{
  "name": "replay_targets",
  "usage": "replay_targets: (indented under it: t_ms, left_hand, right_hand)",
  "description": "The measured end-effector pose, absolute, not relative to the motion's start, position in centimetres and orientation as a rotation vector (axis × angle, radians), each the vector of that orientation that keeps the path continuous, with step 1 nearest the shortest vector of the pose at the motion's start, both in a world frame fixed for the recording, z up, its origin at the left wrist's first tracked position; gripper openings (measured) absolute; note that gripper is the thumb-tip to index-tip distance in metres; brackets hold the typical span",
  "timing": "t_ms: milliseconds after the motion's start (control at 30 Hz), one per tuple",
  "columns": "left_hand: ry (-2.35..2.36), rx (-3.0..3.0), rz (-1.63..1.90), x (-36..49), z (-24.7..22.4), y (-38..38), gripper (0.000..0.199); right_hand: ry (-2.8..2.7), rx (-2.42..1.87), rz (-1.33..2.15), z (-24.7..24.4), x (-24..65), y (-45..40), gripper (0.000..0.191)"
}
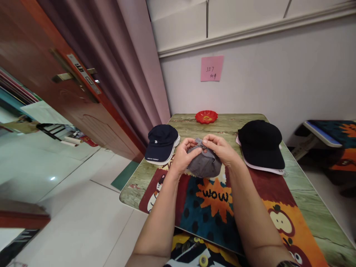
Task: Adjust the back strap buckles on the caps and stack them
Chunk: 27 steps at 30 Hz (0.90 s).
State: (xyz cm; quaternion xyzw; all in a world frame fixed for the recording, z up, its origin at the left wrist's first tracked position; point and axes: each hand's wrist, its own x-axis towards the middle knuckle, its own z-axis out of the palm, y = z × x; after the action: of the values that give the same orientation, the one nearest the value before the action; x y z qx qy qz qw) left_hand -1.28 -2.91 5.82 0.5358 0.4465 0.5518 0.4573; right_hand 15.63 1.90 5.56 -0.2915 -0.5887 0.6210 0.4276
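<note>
A grey cap point(204, 164) is held up over the middle of the table, its strap edge pinched between both hands. My left hand point(185, 154) has its thumb and fingers closed on the left part of that edge. On the right part, my right hand point(219, 147) grips the strap between thumb and fingers. To the left lies a navy cap point(161, 142) on top of a white one. A black cap point(260, 144) rests on a pale pink cap at the right.
A red scalloped dish point(206, 117) stands at the table's back edge. The table point(314, 185) bears a colourful printed mat point(205, 222). A pink note point(212, 68) is on the wall behind. An open wooden door point(91, 111) is at the left, another table point(324, 134) at the right.
</note>
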Motion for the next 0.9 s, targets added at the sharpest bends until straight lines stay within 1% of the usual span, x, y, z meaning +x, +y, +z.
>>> replay_targets:
  t_ms: [100, 300, 433, 633, 767, 900]
  left_hand:
    - [1.120, 1.377, 1.329, -1.4, 5.5, -2.7, 0.042]
    - [1.192, 1.425, 1.399, -1.0, 5.3, -2.6, 0.031]
    - [1.240, 1.449, 1.431, -0.8, 5.3, -2.6, 0.031]
    - [1.258, 1.396, 1.492, -0.3, 5.3, -2.8, 0.032]
    - [1.273, 1.435, 1.552, 0.1, 5.9, -3.2, 0.025]
    - [1.334, 1.647, 1.598, 0.2, 6.9, -3.8, 0.015]
  right_hand:
    - [-1.460, -0.737, 1.484, 5.4, 15.6, 2.1, 0.038]
    - [-1.421, -0.695, 1.331, 5.7, 15.3, 2.0, 0.036]
    - [-1.385, -0.685, 1.334, 5.6, 15.2, 2.0, 0.035]
    - [-1.314, -0.618, 1.451, 5.9, 15.2, 1.8, 0.036]
    - [-1.289, -0.589, 1.460, 6.3, 15.1, 1.5, 0.036]
    - [-1.261, -0.619, 1.450, 6.5, 14.7, 1.3, 0.036]
